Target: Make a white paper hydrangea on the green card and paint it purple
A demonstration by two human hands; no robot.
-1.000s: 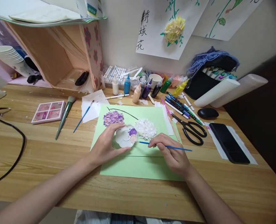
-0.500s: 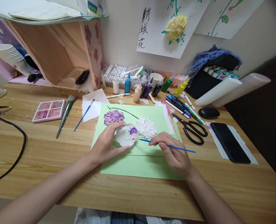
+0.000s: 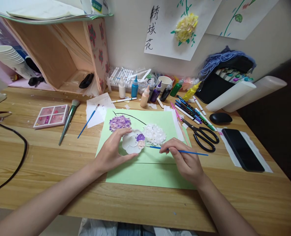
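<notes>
Barely shifted since before: right hand (image 3: 186, 160) still pinching thin blue paintbrush (image 3: 189, 152), left hand (image 3: 111, 152) still curled, gripping white flower-shaped plastic palette (image 3: 129, 144); black-handled scissors (image 3: 204, 137) nearby, obstructing nothing.

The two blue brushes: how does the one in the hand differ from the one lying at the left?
The held brush is pinched in the right hand, nearly level, tip by the white palette. The spare brush lies untouched, slanted, on white paper scraps. Both have thin blue handles.

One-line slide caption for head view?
Left hand steadies a white flower-shaped palette on green paper while right hand holds a thin blue paintbrush.
</notes>
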